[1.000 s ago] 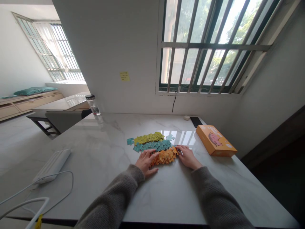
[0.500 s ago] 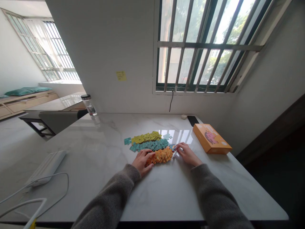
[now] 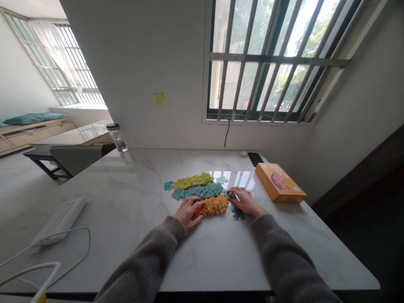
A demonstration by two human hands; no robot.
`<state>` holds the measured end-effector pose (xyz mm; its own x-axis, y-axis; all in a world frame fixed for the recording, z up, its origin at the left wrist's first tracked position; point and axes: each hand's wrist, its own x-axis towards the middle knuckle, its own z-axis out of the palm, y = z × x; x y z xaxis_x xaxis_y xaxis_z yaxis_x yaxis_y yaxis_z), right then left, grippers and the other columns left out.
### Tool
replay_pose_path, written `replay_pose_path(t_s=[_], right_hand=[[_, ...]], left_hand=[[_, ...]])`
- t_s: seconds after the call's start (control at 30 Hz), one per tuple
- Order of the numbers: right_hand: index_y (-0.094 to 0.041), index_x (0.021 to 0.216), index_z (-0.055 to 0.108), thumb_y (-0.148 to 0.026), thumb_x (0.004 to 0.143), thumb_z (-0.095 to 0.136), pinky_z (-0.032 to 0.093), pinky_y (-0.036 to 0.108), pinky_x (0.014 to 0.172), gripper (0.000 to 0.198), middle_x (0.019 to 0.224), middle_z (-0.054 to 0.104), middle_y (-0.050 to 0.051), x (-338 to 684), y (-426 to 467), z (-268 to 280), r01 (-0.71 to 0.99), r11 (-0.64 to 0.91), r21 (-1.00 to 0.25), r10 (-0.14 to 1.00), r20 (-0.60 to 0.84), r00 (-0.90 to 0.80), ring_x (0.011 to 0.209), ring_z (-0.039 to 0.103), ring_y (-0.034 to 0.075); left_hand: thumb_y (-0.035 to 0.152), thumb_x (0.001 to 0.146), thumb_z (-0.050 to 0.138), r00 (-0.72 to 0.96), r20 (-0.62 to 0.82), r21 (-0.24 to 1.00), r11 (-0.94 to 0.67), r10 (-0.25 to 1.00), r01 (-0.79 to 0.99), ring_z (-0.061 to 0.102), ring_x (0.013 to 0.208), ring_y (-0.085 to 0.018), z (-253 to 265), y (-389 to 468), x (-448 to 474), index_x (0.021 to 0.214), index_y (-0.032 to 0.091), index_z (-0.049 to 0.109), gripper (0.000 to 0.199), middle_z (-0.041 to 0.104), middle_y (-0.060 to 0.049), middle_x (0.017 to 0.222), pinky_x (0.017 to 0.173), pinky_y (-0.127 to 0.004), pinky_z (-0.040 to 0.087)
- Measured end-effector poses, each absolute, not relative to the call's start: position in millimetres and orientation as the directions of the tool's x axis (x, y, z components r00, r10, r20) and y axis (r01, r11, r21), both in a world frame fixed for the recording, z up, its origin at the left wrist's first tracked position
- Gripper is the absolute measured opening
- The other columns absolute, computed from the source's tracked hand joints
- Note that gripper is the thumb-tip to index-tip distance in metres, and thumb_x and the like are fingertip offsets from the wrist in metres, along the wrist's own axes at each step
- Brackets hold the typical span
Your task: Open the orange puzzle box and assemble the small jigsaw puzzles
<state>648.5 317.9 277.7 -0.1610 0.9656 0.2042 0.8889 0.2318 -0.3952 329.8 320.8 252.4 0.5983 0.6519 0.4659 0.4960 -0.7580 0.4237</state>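
Note:
My left hand (image 3: 190,211) curls around the left end of a long pile of orange puzzle pieces (image 3: 216,205), thumb on the near side and fingers on the far side. At the pile's right end, my right hand (image 3: 244,200) has its fingertips closed on a dark blue puzzle piece (image 3: 232,195), partly covered by the fingers. Another dark blue puzzle piece (image 3: 238,214) lies on the table just below that hand. Behind the orange pile run a row of teal puzzle pieces (image 3: 202,192) and a row of yellow-green puzzle pieces (image 3: 194,182).
A single teal piece (image 3: 168,185) and a pale blue piece (image 3: 221,179) lie beside the rows. An orange box (image 3: 279,183) and a phone (image 3: 255,159) are at the right. On the left are a bottle (image 3: 117,138) and a white power strip (image 3: 61,221) with cables.
My right hand has shifted slightly left and its fingers have moved onto the blue piece. A dark blue piece now shows flat on the table below it. My left hand stays put.

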Motion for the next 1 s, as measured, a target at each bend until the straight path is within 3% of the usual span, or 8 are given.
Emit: replay_pose_path(t_s=[0.13,0.3,0.5,0.6,0.8,0.9,1.0], right_hand=[[-0.026,0.100,0.071,-0.030,0.090,0.057,0.046,0.034,0.090,0.018,0.105,0.071,0.005,652.9,322.0,278.9,0.863,0.216,-0.456,0.960,0.259,-0.104,0.101,0.062,0.022],[-0.019,0.097,0.070,-0.032,0.099,0.037,0.049,0.032,0.072,0.036,0.078,0.069,0.006,660.0,328.3,273.9,0.856,0.083,-0.511,0.955,0.285,0.078,0.071,0.061,0.020],[-0.016,0.120,0.064,-0.031,0.091,0.049,0.045,0.035,0.089,0.036,0.096,0.064,0.009,663.8,313.8,274.5,0.871,0.066,-0.488,0.940,0.324,0.110,0.091,0.059,0.023],[-0.020,0.113,0.067,-0.038,0.090,0.053,0.044,0.035,0.090,0.032,0.098,0.062,0.009,663.4,289.9,277.1,0.877,0.143,-0.458,0.962,0.272,-0.014,0.097,0.058,0.024],[-0.024,0.091,0.065,-0.039,0.067,0.078,0.041,0.037,0.086,0.031,0.103,0.061,0.006,659.8,247.8,280.9,0.920,0.099,-0.378,0.992,0.108,-0.063,0.101,0.054,0.027],[-0.022,0.084,0.055,-0.035,0.068,0.075,0.042,0.032,0.076,0.028,0.092,0.061,0.004,656.8,244.4,281.1,0.873,0.094,-0.478,0.994,0.099,-0.053,0.088,0.054,0.023],[-0.024,0.081,0.045,-0.033,0.081,0.060,0.040,0.028,0.062,0.017,0.075,0.055,-0.001,655.5,252.1,279.2,0.750,0.123,-0.649,0.988,0.148,-0.034,0.068,0.051,0.017]], left_hand=[[0.027,0.080,0.065,0.601,0.463,0.421,-0.759,0.651,0.497,0.048,0.120,-0.030,252.5,321.0,329.5,0.130,0.025,0.057,0.051,0.054,-0.011,0.128,0.106,-0.049,0.043],[0.026,0.080,0.065,0.600,0.467,0.424,-0.760,0.650,0.492,0.048,0.120,-0.030,252.8,320.6,329.6,0.130,0.025,0.057,0.050,0.055,-0.011,0.128,0.105,-0.049,0.043],[0.031,0.081,0.066,0.596,0.483,0.420,-0.767,0.642,0.485,0.049,0.119,-0.030,257.8,319.3,328.8,0.130,0.025,0.057,0.050,0.055,-0.011,0.128,0.105,-0.049,0.043],[0.035,0.088,0.058,0.519,0.532,0.420,-0.740,0.670,0.525,0.049,0.119,-0.029,265.0,320.6,321.4,0.128,0.024,0.058,0.041,0.057,-0.011,0.126,0.105,-0.047,0.042],[0.029,0.092,0.049,0.333,0.625,0.432,-0.668,0.706,0.606,0.054,0.109,-0.026,273.3,326.7,302.8,0.115,0.020,0.064,0.029,0.061,-0.010,0.112,0.099,-0.042,0.046],[0.027,0.090,0.050,0.319,0.643,0.431,-0.673,0.696,0.601,0.054,0.108,-0.026,274.4,327.6,299.8,0.113,0.020,0.064,0.028,0.062,-0.009,0.110,0.099,-0.041,0.047],[0.027,0.089,0.049,0.314,0.629,0.447,-0.662,0.711,0.602,0.058,0.101,-0.024,276.7,328.3,296.8,0.111,0.021,0.064,0.028,0.063,-0.008,0.106,0.095,-0.040,0.048]])
